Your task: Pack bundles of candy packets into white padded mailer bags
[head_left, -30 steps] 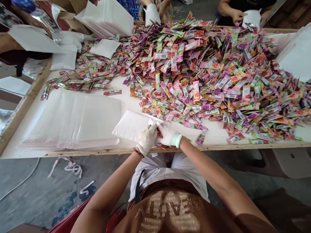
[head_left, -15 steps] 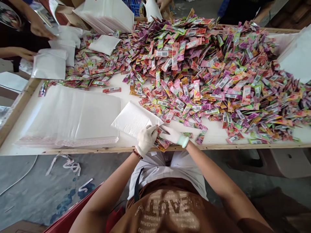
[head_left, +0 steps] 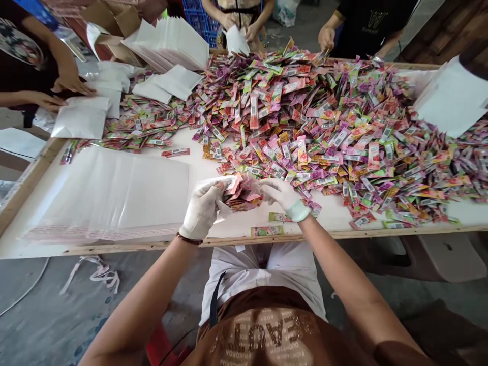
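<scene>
My left hand (head_left: 201, 209), in a white glove, grips a white bubble mailer (head_left: 221, 181) held on its side, its mouth facing right. A bunch of colourful stick sachets (head_left: 244, 192) fills that mouth and sticks out of it. My right hand (head_left: 280, 195), gloved with a pale green cuff, has its fingers closed at the outer end of the bunch; the fingertips are partly hidden. Below it, a few loose sachets (head_left: 267, 231) lie near the table's front edge.
A big heap of sachets (head_left: 343, 132) covers the table's middle and right. Flat mailers (head_left: 114, 188) lie stacked on my left; more mailers stand in a stack (head_left: 168, 43) at the back. Co-workers' hands (head_left: 72, 76) handle mailers at far left; others stand across the table.
My left hand has moved left and tilted the mailer up from lying flat. The gathered sachets have risen from the table edge to its mouth, my right hand following them.
</scene>
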A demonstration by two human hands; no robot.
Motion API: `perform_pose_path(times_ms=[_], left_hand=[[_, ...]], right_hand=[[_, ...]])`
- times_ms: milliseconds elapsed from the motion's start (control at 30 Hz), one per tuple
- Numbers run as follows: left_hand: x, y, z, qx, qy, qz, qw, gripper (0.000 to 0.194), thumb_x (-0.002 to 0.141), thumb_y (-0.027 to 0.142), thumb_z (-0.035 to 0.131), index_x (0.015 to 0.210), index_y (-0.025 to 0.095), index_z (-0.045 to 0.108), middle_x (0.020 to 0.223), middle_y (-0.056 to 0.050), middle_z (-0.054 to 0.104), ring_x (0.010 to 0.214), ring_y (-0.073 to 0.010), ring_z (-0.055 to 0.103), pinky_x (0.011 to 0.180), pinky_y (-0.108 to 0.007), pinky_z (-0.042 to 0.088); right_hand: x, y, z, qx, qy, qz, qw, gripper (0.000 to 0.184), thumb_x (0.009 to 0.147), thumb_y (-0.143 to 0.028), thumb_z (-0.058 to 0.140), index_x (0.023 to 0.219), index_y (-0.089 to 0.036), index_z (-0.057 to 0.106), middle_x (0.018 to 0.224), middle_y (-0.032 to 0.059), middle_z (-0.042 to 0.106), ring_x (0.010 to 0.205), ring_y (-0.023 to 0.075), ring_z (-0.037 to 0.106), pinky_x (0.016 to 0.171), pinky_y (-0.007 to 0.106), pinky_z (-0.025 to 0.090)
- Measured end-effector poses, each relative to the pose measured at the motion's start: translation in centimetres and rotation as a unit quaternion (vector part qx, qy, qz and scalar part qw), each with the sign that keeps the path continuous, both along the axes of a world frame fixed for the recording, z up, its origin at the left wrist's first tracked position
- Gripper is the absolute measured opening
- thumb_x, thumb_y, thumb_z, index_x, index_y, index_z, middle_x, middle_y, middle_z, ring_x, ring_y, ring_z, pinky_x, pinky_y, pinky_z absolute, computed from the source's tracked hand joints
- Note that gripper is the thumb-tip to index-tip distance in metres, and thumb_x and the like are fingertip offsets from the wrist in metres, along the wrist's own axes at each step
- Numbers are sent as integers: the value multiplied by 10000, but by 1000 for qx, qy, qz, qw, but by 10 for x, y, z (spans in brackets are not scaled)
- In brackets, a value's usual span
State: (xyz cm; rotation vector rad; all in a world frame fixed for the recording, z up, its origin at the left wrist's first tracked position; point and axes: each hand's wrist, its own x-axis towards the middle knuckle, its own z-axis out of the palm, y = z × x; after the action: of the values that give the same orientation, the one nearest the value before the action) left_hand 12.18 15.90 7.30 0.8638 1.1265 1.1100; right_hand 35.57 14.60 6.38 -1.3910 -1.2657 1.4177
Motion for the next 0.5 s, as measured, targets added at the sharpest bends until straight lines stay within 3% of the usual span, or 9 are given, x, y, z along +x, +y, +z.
perform_pose_path(times_ms=[133, 267, 400, 500], left_hand=[[18, 10, 27, -9, -67, -12, 998, 339, 676, 389, 781, 882, 125, 730, 642, -1, 642, 534, -103, 547, 489, -216, 420], [14, 20, 60, 60, -3, -24, 998, 254, 714, 360, 753, 811, 134, 689, 572, 30, 561, 443, -63, 455, 413, -187, 332], [1, 30, 96, 108, 87, -33, 990, 195, 720, 286, 751, 700, 149, 613, 538, 29, 523, 418, -60, 450, 404, -184, 338], [-2, 36, 111, 112, 144, -79, 980, 157, 728, 239, 740, 702, 155, 610, 523, 21, 524, 416, -71, 465, 409, -188, 352]], right_hand=[[-8, 19, 31, -36, -92, 68, 993, 425, 863, -545, 597, 894, -135, 705, 567, 3, 598, 466, 132, 526, 445, 248, 404], [-5, 38, 70, 113, -187, 50, 975, 467, 859, -550, 629, 597, -166, 582, 522, -17, 484, 525, 101, 447, 502, 236, 311], [6, 48, 109, 156, -217, 64, 961, 480, 836, -497, 672, 524, -190, 475, 495, -47, 372, 519, 79, 370, 509, 231, 257], [10, 50, 127, 164, -213, 76, 960, 452, 848, -440, 655, 525, -191, 461, 501, -57, 321, 517, 71, 336, 511, 230, 230]])
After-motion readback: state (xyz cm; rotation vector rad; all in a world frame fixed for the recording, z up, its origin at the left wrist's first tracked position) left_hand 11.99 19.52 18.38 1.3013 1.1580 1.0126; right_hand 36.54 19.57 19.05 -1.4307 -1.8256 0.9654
